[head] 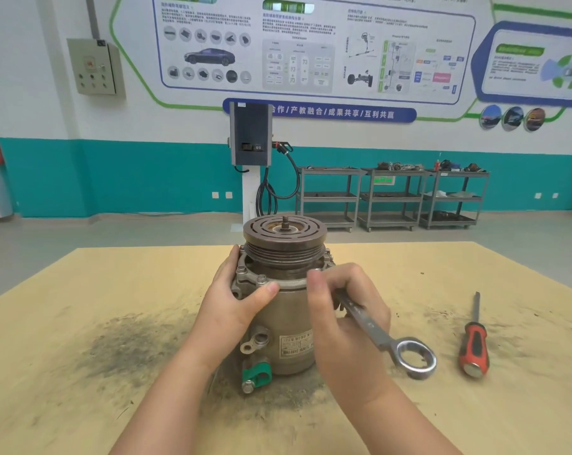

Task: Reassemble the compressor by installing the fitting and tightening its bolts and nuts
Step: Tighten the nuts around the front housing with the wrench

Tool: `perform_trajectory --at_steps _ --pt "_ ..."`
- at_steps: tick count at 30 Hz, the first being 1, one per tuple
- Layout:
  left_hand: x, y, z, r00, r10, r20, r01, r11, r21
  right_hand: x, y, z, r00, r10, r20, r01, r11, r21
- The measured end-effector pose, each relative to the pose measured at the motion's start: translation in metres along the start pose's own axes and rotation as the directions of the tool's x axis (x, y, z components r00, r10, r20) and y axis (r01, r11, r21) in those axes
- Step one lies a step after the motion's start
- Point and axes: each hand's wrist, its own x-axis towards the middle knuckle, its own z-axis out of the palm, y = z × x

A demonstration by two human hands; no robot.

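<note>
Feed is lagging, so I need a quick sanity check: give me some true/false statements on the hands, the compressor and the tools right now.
1. The compressor stands upright, pulley on top. True.
2. The left hand holds the screwdriver. False: it grips the compressor; the screwdriver lies on the table.
3. The right hand holds a wrench. True.
4. The wrench's ring end sits on a bolt. False: the ring end hangs free, towards the screwdriver.
5. A green part sits near the compressor's base. True.

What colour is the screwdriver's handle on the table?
The screwdriver handle is red-orange with black strips, seen in the head view, the only one.
</note>
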Motion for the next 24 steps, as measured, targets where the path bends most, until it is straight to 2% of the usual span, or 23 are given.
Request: perform_trajectory --at_steps 4,6,7,9,11,13,17,20,22,24 --pt "0.0 0.001 0.001 1.0 0.004 -0.02 -0.004 1.0 -0.004 0.008 -0.006 -0.004 0.999 0.016 0.034 -0.017 1.0 0.019" --pt "0.0 0.001 0.001 0.999 -0.007 -0.034 0.006 1.0 -0.003 0.02 -0.006 -0.012 0.996 0.068 -0.062 -0.061 0.993 0.1" --pt "0.0 0.0 0.0 0.999 -0.014 -0.038 0.014 1.0 -0.002 0.027 -0.004 -0.016 0.98 0.156 -0.125 -0.133 0.976 0.175" --pt "0.001 -0.002 0.0 0.999 -0.019 -0.035 0.019 1.0 -0.004 0.039 0.003 -0.024 0.897 0.411 -0.161 -0.332 0.869 0.366" --pt "0.001 -0.003 0.0 0.999 -0.012 -0.036 0.013 1.0 0.008 0.045 0.012 -0.027 0.762 0.64 -0.097 -0.507 0.684 0.525" --pt "0.001 -0.003 0.0 0.999 -0.017 -0.037 0.018 1.0 0.019 0.048 0.021 -0.027 0.649 0.76 -0.017 -0.602 0.527 0.6" --pt "0.001 -0.001 -0.002 0.999 -0.034 0.002 0.034 0.999 -0.007 0.054 0.031 -0.028 0.536 0.832 0.143 -0.671 0.317 0.67" --pt "0.002 -0.001 -0.003 0.999 -0.04 0.033 0.042 0.998 -0.056 0.06 0.038 -0.028 0.45 0.842 0.297 -0.739 0.165 0.653" --pt "0.002 -0.002 -0.003 0.998 -0.047 0.048 0.051 0.996 -0.075 0.061 0.04 -0.028 0.421 0.841 0.339 -0.759 0.123 0.639" --pt "0.002 -0.001 -0.003 0.997 -0.055 0.048 0.058 0.996 -0.066 0.059 0.04 -0.026 0.447 0.846 0.289 -0.744 0.173 0.645"
